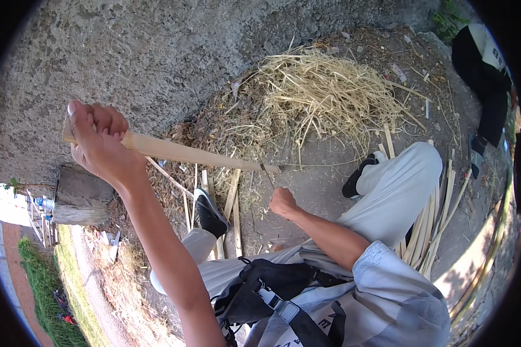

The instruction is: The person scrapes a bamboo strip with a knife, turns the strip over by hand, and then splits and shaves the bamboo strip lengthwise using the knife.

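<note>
My left hand is raised at the left, fingers wrapped round one end of a long, pale bamboo strip. The strip slants down to the right across the view, its narrower end over the bare ground. Near that end, a knife with a thin dark blade meets the strip. My right hand is closed round its handle, which the fingers hide. Both my feet are on the ground on either side, the right knee bent outward.
A heap of thin bamboo shavings lies ahead beside a rough concrete wall. Split strips lie under my right leg, others by the left shoe. A stone block stands at left. Another person is at far right.
</note>
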Demonstrator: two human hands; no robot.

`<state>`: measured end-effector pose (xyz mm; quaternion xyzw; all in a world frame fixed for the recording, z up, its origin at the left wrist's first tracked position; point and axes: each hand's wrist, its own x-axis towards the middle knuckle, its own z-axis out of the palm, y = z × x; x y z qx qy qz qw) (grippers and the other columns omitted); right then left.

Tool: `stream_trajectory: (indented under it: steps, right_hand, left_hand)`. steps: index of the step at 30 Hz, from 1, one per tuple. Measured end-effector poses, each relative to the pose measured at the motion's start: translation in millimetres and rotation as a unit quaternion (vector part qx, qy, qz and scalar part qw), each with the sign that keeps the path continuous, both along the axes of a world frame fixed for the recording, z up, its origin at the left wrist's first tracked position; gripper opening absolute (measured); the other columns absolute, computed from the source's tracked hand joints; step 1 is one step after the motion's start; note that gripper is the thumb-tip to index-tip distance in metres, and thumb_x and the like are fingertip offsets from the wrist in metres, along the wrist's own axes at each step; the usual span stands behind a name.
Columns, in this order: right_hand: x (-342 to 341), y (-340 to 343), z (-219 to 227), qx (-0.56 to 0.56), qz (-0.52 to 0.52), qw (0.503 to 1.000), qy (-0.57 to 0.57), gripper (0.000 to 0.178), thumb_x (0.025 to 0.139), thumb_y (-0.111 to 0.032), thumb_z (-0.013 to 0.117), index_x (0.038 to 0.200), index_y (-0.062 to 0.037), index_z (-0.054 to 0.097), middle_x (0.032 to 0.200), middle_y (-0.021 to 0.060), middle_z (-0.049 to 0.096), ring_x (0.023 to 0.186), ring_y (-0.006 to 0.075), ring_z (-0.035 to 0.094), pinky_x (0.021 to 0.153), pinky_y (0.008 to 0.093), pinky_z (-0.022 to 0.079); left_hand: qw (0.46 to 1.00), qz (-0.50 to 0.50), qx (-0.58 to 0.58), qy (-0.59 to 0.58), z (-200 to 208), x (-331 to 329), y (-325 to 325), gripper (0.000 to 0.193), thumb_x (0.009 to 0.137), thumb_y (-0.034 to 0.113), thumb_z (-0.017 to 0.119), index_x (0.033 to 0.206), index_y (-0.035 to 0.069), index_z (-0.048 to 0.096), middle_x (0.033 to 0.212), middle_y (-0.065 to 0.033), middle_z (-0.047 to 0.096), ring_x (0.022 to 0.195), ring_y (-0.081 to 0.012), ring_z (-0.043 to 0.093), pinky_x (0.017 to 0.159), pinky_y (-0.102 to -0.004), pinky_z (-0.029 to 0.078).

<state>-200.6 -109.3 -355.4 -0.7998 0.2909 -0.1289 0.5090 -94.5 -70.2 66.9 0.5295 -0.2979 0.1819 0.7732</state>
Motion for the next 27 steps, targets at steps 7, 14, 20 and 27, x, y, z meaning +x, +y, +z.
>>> stream_trajectory:
  steps: [7,14,20,27]
  right_hand:
    - [6,17,105,0.016,0.044,0.998,-0.046,0.019,0.088,-0.016,0.058,0.090,0.0025,0.062,0.064,0.0212,0.062,0.062,0.0380,0.065,0.061,0.0465,0.050]
    - [3,-17,-17,0.114,0.146,0.947,0.264,0.024,0.087,-0.018,0.058,0.087,0.0053,0.063,0.068,0.0261,0.063,0.069,0.0399,0.066,0.065,0.0441,0.054]
    - [2,19,106,-0.033,0.072,0.995,-0.057,0.021,0.088,-0.017,0.059,0.092,0.0032,0.062,0.068,0.0229,0.063,0.061,0.0395,0.063,0.057,0.0452,0.051]
    - [-1,-4,-17,0.031,0.083,0.982,0.168,0.025,0.086,-0.016,0.058,0.100,0.0045,0.063,0.085,0.0287,0.065,0.080,0.0408,0.067,0.068,0.0454,0.055]
  left_hand:
    - [1.000,0.008,-0.025,0.007,0,8,15,0.037,0.096,0.023,0.054,0.068,0.013,0.033,0.056,0.0036,0.023,0.048,-0.0070,0.022,0.045,-0.0245,0.019]
    - [0.999,0.014,-0.037,0.018,-4,15,22,0.037,0.097,0.022,0.053,0.069,0.013,0.031,0.057,0.0030,0.024,0.049,-0.0071,0.021,0.045,-0.0248,0.018]
    - [1.000,-0.019,-0.009,-0.005,-3,16,39,0.039,0.098,0.022,0.049,0.067,0.014,0.027,0.057,0.0032,0.022,0.048,-0.0071,0.019,0.044,-0.0250,0.017]
    - [1.000,-0.014,-0.014,-0.001,-8,17,34,0.041,0.098,0.022,0.049,0.065,0.014,0.026,0.056,0.0033,0.021,0.048,-0.0068,0.019,0.044,-0.0246,0.017]
